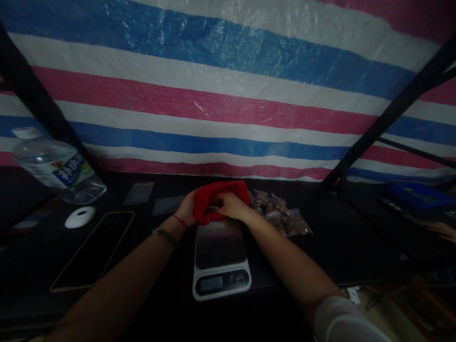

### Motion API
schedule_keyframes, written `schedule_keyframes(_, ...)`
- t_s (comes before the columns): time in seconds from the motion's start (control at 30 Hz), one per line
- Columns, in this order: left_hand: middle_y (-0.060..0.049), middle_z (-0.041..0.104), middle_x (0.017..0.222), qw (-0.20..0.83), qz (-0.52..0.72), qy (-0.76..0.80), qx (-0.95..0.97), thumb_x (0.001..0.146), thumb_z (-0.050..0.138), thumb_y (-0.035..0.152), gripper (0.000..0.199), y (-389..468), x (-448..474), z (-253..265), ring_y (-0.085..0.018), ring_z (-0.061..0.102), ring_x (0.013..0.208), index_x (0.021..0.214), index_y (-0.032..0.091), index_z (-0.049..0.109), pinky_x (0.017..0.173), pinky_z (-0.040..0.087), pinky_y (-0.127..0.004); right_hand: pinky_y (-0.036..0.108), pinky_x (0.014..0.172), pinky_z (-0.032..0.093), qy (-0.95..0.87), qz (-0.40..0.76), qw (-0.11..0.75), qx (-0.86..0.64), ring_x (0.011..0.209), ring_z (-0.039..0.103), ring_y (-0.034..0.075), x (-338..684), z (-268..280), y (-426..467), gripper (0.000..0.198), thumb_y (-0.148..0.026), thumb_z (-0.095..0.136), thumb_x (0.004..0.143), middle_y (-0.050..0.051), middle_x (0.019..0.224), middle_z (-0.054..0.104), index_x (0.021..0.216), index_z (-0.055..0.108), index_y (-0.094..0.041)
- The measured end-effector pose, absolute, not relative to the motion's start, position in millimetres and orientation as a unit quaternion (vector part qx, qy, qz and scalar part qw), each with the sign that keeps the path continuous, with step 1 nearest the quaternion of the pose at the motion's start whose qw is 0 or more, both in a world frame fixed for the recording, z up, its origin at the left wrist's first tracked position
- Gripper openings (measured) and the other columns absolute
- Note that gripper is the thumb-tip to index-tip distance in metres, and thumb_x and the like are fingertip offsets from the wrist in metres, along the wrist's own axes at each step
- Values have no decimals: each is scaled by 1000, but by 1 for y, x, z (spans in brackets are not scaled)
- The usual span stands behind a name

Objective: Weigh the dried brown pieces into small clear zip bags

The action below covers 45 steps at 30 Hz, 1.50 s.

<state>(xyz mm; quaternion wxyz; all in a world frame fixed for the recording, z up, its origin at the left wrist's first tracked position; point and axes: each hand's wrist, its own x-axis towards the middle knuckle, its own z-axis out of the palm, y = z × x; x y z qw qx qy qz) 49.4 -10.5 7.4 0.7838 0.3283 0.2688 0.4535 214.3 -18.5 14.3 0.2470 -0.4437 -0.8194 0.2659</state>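
A red plastic bag (223,186) stands with its mouth open over the far end of a white kitchen scale (221,254), whose small display is lit. My left hand (187,209) grips the bag's left side, the fingers partly hidden by the plastic. Inside the mouth of the bag is my right hand (228,205), its fingers closed around a small shiny object (214,207) that I cannot make out. Just right of the bag lie several small clear bags (285,216) filled with brown bits.
Two flat clear bags, one farther left (138,193) and one nearer (167,205), lie left of my hands. A phone (94,251), a white oval case (80,217) and a large water bottle (59,166) are at the left. Striped sheeting (228,109) hangs behind the black table.
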Motion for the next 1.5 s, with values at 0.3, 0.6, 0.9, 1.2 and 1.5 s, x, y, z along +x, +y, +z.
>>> schedule_keyframes(0.3,-7,69,107,803,486,243,244,91,34,42,43,-15,52,14,-24,57,115,110,16,63,103,39,-39,27,71,51,-805,268,268,-456,78,66,18,208,16,-20,27,-10,66,69,8,91,71,96,66,-12)
schedule_keyframes(0.6,-9,69,107,805,474,239,264,91,36,46,47,-9,49,7,-25,60,110,122,16,55,101,41,-42,28,75,52,-799,288,271,-454,84,66,19,207,12,-15,39,-2,65,65,8,98,71,102,66,-12)
schedule_keyframes(0.9,-10,69,105,805,473,236,270,88,37,54,54,-5,38,4,-31,57,114,118,15,59,96,44,-43,29,79,52,-776,332,305,-441,86,66,18,218,16,-16,33,-12,70,69,8,100,71,102,66,-14)
schedule_keyframes(1.2,-15,69,106,809,485,229,240,84,46,56,63,-15,37,20,-31,62,106,127,10,53,96,46,-43,29,85,49,-759,307,322,-476,91,64,17,237,19,-22,41,-18,73,67,6,104,68,107,63,-15)
schedule_keyframes(1.5,-13,65,118,825,433,206,298,88,46,44,57,-17,42,19,-26,56,117,134,10,47,106,38,-38,23,70,45,-824,246,190,-475,77,64,15,252,37,-30,26,-8,62,68,3,86,72,91,71,-16)
